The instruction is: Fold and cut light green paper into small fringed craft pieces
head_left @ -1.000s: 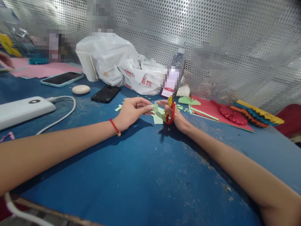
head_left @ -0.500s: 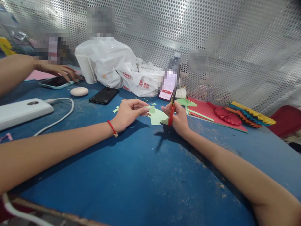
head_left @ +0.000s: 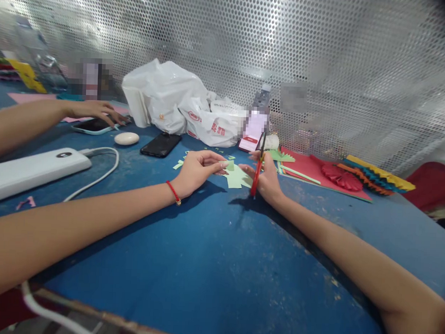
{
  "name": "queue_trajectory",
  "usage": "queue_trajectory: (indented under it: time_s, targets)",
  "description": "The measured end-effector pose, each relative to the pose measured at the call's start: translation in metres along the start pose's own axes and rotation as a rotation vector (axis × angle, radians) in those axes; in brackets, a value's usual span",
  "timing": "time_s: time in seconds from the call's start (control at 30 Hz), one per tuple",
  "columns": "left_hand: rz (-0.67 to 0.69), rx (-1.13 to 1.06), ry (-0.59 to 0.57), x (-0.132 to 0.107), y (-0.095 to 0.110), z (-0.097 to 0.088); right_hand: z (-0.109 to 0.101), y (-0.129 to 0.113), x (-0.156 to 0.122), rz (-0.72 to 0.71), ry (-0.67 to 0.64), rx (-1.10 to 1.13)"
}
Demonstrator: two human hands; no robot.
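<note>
My left hand (head_left: pixel 198 171), with a red cord bracelet at the wrist, pinches a small piece of light green paper (head_left: pixel 230 165) between thumb and fingertips. Across from it, my right hand (head_left: pixel 268 181) is closed around a pair of scissors (head_left: pixel 256 178) with red handles, their dark blades pointing up and away from the paper. Below and between both hands lies a larger light green paper sheet (head_left: pixel 235 180) on the blue table (head_left: pixel 205 254). Several small green scraps (head_left: pixel 178 164) are scattered behind and beside my left hand.
Behind stand white plastic bags (head_left: pixel 166 94), a propped phone (head_left: pixel 253 131) and a bottle (head_left: pixel 263 95). A black phone (head_left: pixel 161 144), white oval case (head_left: pixel 126 139) and power bank (head_left: pixel 36 170) lie left. Another person's hand (head_left: pixel 96 111) rests over a phone. Red paper (head_left: pixel 299 162) and folded paper fans (head_left: pixel 379 175) lie right.
The view has shifted, so everything sits slightly more to the right and lower. Both hands keep their holds, and the scissors are turned a little. The other person's hand remains at the phone.
</note>
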State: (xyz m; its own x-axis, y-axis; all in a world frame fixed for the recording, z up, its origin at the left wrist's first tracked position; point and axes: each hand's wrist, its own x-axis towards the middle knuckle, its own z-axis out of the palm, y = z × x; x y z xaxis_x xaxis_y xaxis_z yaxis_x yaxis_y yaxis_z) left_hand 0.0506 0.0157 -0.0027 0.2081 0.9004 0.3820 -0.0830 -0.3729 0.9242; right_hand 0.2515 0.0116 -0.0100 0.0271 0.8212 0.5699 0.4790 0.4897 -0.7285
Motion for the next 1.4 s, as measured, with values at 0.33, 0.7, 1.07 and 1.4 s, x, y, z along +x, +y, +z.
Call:
queue_trajectory:
  time_s: [0.33, 0.7, 1.07, 1.4]
  targets:
    - [0.08, -0.077, 0.163, 0.002, 0.006, 0.0, 0.004, -0.025, -0.018, 0.072, -0.116, 0.006]
    - [0.207, -0.177, 0.375, -0.002, 0.042, -0.006, 0.014, -0.063, -0.043, 0.182, -0.38, 0.059]
    - [0.308, -0.088, 0.393, -0.005, 0.049, -0.009, 0.011, -0.06, -0.037, 0.19, -0.433, 0.131]
    - [0.298, -0.033, 0.336, -0.009, 0.042, -0.004, 0.012, -0.07, -0.036, 0.26, -0.456, 0.212]
